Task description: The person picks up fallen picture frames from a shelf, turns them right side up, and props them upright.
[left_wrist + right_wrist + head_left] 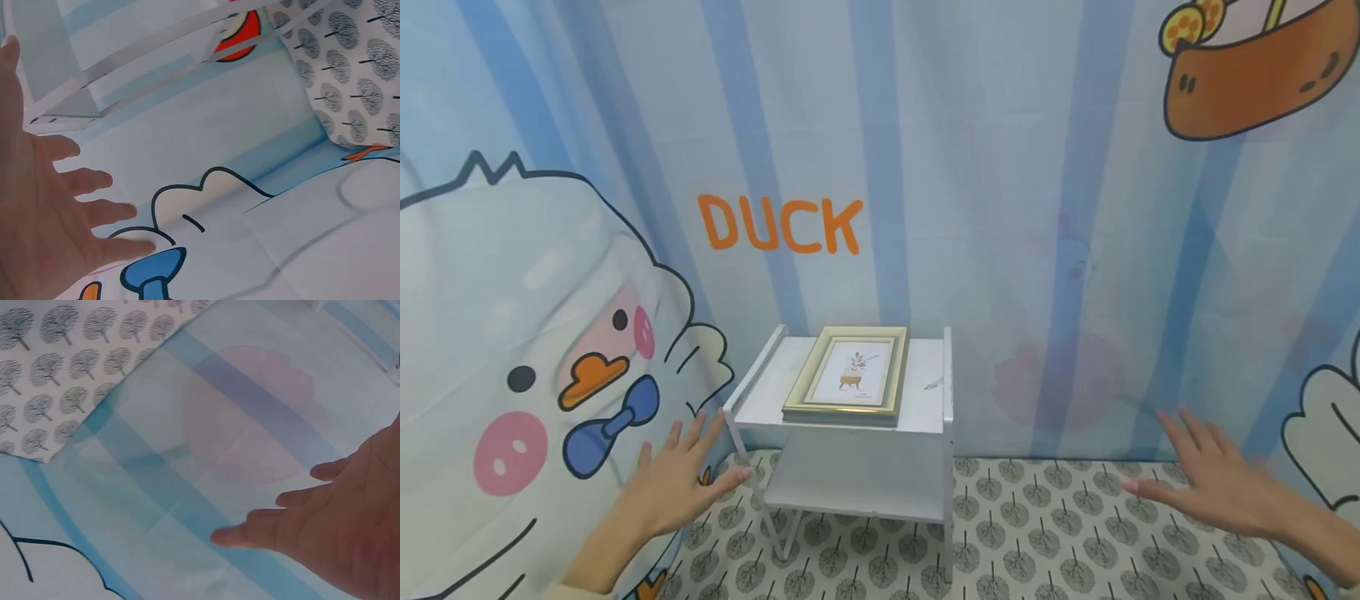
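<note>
A gold picture frame (891, 400) lies flat, face up, on the top of a small white side table (925, 367). Inside its border shows a print of a plant in an orange pot. My left hand (681, 479) is spread with straight fingers, just left of the table's near left corner, holding nothing. In the left wrist view the left hand (50, 212) has its fingers fanned out beside the table's white bars (144, 56). Off to the table's right, my right hand (1221, 483) hangs spread and holds nothing; the right wrist view shows that hand (337, 525) with fingers extended.
The table has a lower shelf (857, 475) and raised side rails. Beneath it lies a cloth with a tree pattern (1030, 533). Striped blue curtains (1000, 167) with a cartoon duck (512, 275) and the word DUCK (780, 225) surround the space.
</note>
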Available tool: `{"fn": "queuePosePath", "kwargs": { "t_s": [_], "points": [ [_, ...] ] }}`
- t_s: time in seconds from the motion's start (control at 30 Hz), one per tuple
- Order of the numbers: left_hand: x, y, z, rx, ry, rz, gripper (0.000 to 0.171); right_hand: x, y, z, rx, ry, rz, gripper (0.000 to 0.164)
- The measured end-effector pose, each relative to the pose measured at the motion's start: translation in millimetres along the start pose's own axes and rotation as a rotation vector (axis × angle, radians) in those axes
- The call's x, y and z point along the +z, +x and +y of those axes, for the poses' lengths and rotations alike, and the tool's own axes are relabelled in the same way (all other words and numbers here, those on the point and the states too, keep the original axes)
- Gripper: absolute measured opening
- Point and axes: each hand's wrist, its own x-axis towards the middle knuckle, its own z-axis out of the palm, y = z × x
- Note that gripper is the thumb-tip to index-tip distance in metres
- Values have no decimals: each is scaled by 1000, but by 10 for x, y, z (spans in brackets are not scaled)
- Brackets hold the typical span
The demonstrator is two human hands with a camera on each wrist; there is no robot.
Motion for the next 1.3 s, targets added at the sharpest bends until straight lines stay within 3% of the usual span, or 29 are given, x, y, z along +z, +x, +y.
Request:
{"fn": "queuePosePath", "kwargs": {
  "t_s": [0.3, 0.5, 0.77, 0.93, 1.1, 1.3],
  "points": [
    [-178, 20, 59, 15, -130, 34, 100, -225, -11, -333, -87, 102, -45, 101],
    [-283, 26, 148, 44, -132, 157, 90, -331, 20, -572, -108, 104, -55, 101],
    [-450, 70, 312, 144, -139, 365, 75, -479, 37, -977, -192, 97, 27, 102],
    [-518, 140, 400, 208, -168, 399, 72, -523, 89, -1175, -254, 85, 66, 97],
    [-559, 249, 508, 298, -202, 454, 54, -573, 160, -1366, -284, 95, 84, 96],
    [-645, 420, 646, 297, -255, 457, 45, -678, 297, -1604, -349, 123, 90, 93]
  ]
}}
